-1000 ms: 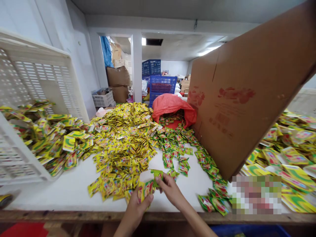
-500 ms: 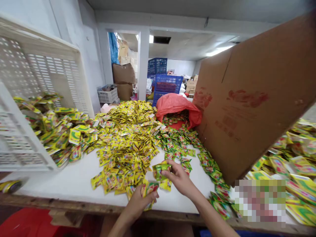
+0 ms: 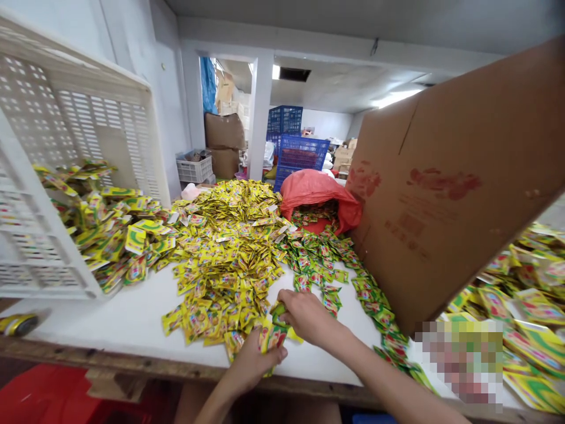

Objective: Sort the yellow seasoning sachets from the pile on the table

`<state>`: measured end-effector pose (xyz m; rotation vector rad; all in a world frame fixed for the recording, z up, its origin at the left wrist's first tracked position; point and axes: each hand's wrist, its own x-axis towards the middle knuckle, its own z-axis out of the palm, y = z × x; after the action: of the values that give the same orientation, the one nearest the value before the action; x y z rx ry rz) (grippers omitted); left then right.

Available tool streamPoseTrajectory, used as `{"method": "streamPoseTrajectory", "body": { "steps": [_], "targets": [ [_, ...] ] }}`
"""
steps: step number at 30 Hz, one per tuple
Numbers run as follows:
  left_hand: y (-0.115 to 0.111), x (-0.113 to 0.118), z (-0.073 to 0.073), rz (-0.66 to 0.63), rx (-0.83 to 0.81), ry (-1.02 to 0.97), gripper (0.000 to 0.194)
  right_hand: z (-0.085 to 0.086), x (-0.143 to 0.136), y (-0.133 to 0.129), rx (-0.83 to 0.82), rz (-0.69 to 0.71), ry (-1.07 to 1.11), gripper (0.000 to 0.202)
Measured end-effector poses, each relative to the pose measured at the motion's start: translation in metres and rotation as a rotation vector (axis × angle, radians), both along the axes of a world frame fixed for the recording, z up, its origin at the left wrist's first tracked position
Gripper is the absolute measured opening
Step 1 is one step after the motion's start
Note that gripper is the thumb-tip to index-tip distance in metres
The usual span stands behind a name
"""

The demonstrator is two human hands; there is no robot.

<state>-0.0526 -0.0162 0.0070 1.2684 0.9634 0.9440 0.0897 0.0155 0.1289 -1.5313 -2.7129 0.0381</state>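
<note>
My left hand, low in the middle, is closed on a yellow packet with a green and red part. Just above and to its right, my right hand pinches a small green packet against the top of the yellow one. A heap of small yellow packets lies beyond my hands. Green packets spill from a red bag to the right of that heap. One yellow packet lies partly hidden under my right hand.
A white crate tipped toward the table holds larger yellow packages on the left. A big cardboard box leans at the right, with more packages beyond it. A dark-ended can lies at the left edge. Blue crates stand behind.
My right hand has moved left and down toward my left hand, bringing the green packet against the yellow one. The view has shifted slightly.
</note>
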Motion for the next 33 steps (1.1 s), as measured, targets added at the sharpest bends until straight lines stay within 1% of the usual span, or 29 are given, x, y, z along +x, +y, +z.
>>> {"method": "streamPoseTrajectory", "body": {
  "steps": [2,3,5,7,9,11,12,14,17,20,22,24,27,30,33],
  "targets": [
    [0.001,0.001,-0.002,0.016,-0.001,0.009,0.033,-0.001,-0.002,0.000,-0.015,-0.032,0.017,0.020],
    [0.002,0.001,-0.003,0.021,-0.005,0.008,0.034,-0.001,-0.003,0.000,-0.027,-0.014,0.032,0.020],
    [0.005,0.003,-0.005,0.014,-0.010,-0.020,0.034,-0.002,-0.001,0.000,-0.043,0.069,0.083,0.014],
    [0.009,0.005,-0.006,-0.018,0.002,-0.095,0.035,-0.004,0.004,0.000,-0.056,0.127,0.205,0.016],
    [0.014,0.008,-0.007,-0.042,0.024,-0.178,0.039,-0.008,0.012,0.001,-0.076,0.114,0.370,0.020],
    [0.019,0.013,-0.008,-0.054,0.036,-0.218,0.045,-0.014,0.021,0.002,-0.082,0.074,0.483,0.015],
    [0.021,0.015,-0.009,-0.058,0.038,-0.224,0.047,-0.018,0.025,0.002,-0.062,0.065,0.503,0.011],
    [0.023,0.022,-0.010,-0.065,0.036,-0.231,0.043,-0.028,0.031,0.001,0.024,0.059,0.494,0.006],
    [0.023,0.028,-0.013,-0.071,0.029,-0.263,0.039,-0.048,0.033,-0.005,0.156,0.046,0.452,0.009],
    [0.022,0.028,-0.017,-0.067,0.051,-0.284,0.042,-0.065,0.030,-0.009,0.203,0.010,0.405,0.006],
    [0.022,0.026,-0.019,-0.060,0.070,-0.286,0.044,-0.071,0.027,-0.008,0.218,0.012,0.368,0.005],
    [0.022,0.024,-0.020,-0.061,0.080,-0.279,0.044,-0.071,0.025,-0.004,0.235,0.048,0.330,0.004],
    [0.022,0.021,-0.019,-0.066,0.071,-0.266,0.041,-0.064,0.026,0.002,0.226,0.133,0.305,0.004],
    [0.022,0.022,-0.019,-0.074,0.049,-0.266,0.038,-0.053,0.031,0.006,0.135,0.172,0.311,0.011],
    [0.021,0.024,-0.020,-0.074,0.038,-0.272,0.039,-0.044,0.035,0.009,0.046,0.154,0.287,0.018]
  ]
}}
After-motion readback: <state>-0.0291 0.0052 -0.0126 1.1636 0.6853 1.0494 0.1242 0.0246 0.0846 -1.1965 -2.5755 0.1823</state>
